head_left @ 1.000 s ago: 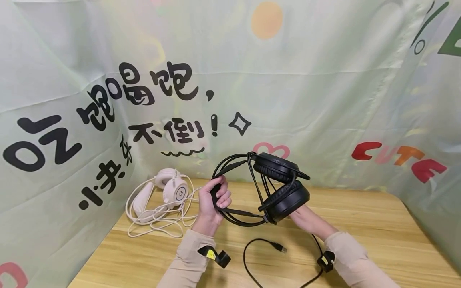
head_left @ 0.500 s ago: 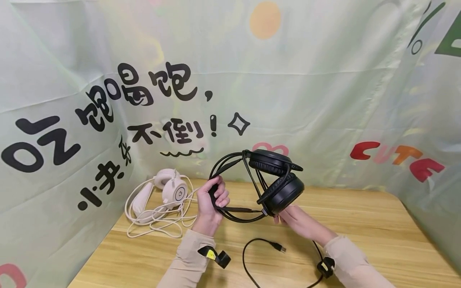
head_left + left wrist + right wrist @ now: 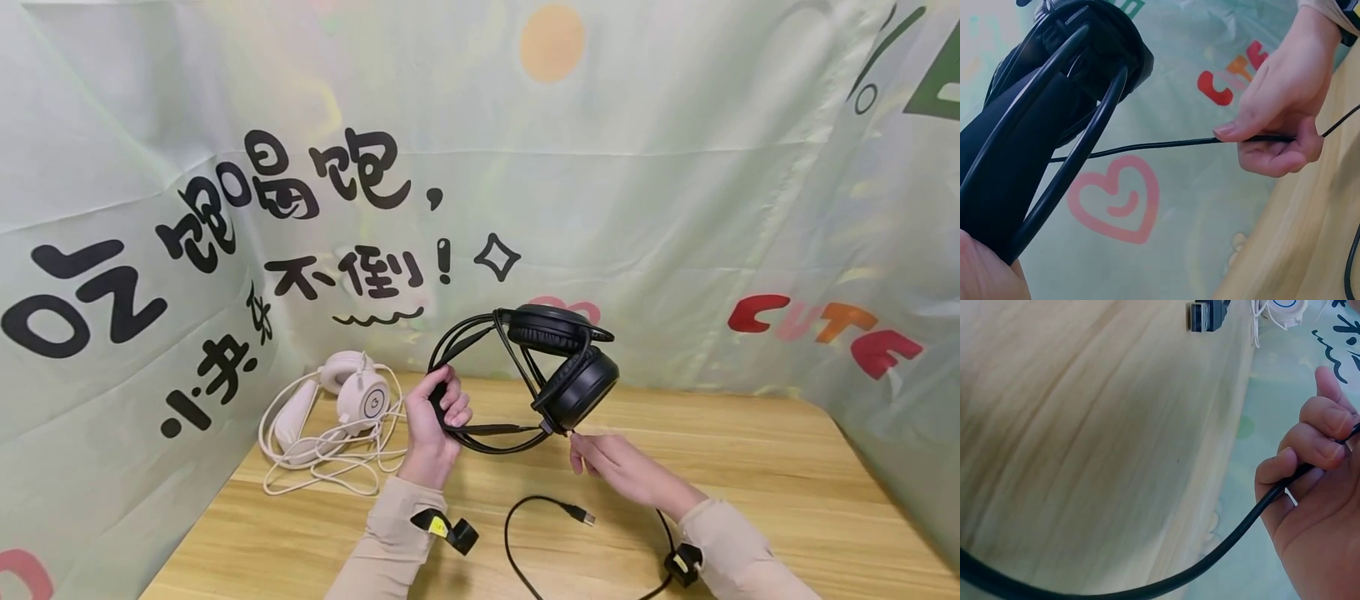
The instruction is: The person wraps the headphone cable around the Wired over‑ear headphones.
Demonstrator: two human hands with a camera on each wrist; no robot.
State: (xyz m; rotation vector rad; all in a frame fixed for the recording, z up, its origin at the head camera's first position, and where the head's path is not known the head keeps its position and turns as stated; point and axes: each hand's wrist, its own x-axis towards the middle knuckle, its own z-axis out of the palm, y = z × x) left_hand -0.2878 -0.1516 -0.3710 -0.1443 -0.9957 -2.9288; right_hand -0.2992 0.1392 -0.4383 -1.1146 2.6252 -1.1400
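Two headsets: left hand (image 3: 438,417) grips the black headset (image 3: 551,371), right hand (image 3: 611,465) pinches its cable (image 3: 1147,146) (white headset (image 3: 352,400) idle).

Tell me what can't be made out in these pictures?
- Black headset: left wrist view cuts it off at the top edge.
- Cable: runs off the right wrist view's bottom-left corner.
- White headset: too small to read its cup mark.
- Left hand: fingers hide the band beneath.
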